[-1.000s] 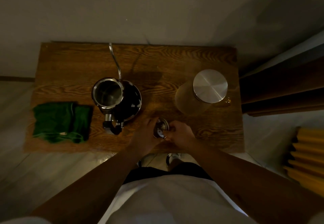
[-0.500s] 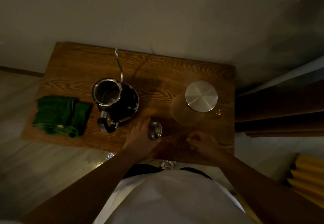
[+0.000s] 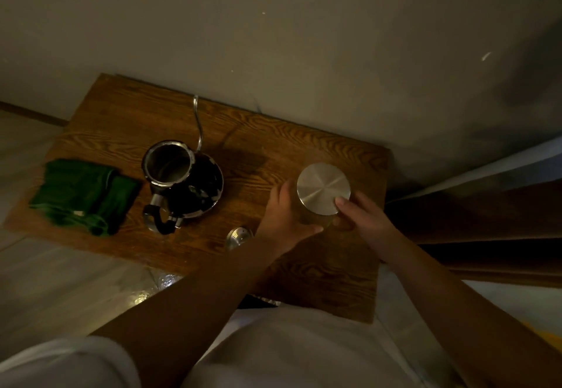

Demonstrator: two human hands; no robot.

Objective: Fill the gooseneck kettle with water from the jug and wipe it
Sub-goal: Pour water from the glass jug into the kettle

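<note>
The gooseneck kettle (image 3: 185, 184) stands open-topped at the table's centre left, its thin spout pointing toward the wall and its black handle toward me. Its small metal lid (image 3: 238, 236) lies on the wood near the front edge. The glass jug, capped by a round steel lid (image 3: 323, 188), stands at the right. My left hand (image 3: 286, 217) wraps the jug's left side and my right hand (image 3: 363, 216) holds its right side, fingertips at the steel lid's rim. A folded green cloth (image 3: 82, 196) lies at the far left.
The wooden table (image 3: 137, 126) stands against a pale wall. A dark wooden piece of furniture (image 3: 486, 220) sits close to its right edge. Light floor shows on the left and below the table's front edge.
My left hand let go of the kettle lid, which now lies on the table. Both hands moved right and took hold of the jug. The view shifted left and down.
</note>
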